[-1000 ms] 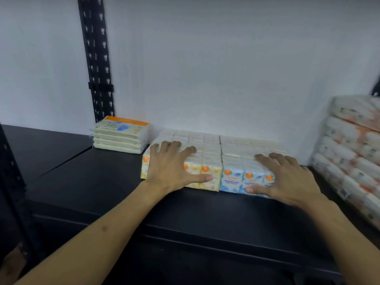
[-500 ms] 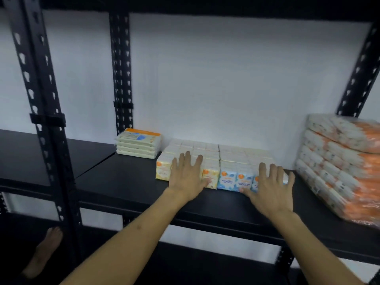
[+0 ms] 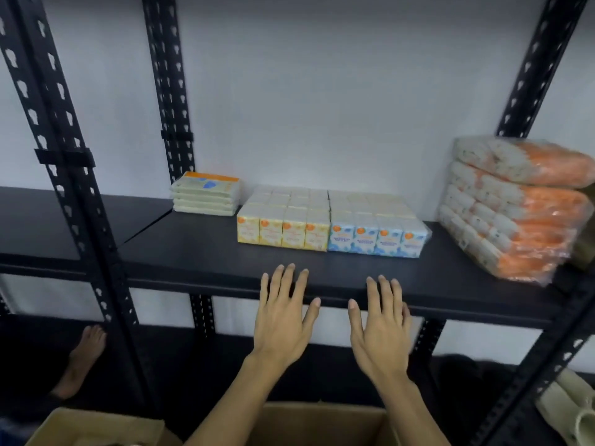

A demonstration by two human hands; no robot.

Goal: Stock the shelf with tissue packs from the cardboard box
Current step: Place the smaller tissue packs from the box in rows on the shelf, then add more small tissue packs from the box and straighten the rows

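Note:
Two blocks of small tissue packs stand side by side on the black shelf [image 3: 199,252]: a yellow block [image 3: 283,231] on the left and a blue block [image 3: 376,239] on the right. My left hand [image 3: 283,317] and my right hand [image 3: 380,326] hover in front of the shelf's front edge, fingers spread, palms down, holding nothing. Both are clear of the packs. The cardboard box [image 3: 315,420] sits open at the bottom of the view, under my forearms; its contents are hidden.
A short stack of flat pale-green packs [image 3: 206,197] lies at the back left of the shelf. A tall stack of orange-and-white wrapped packs [image 3: 515,214] fills the right end. Black perforated uprights [image 3: 64,175] frame the rack. A bare foot [image 3: 80,362] shows at lower left.
Both hands have come off the tissue blocks and drawn back past the shelf's front edge. The view has pulled back and down, and the cardboard box has come into sight.

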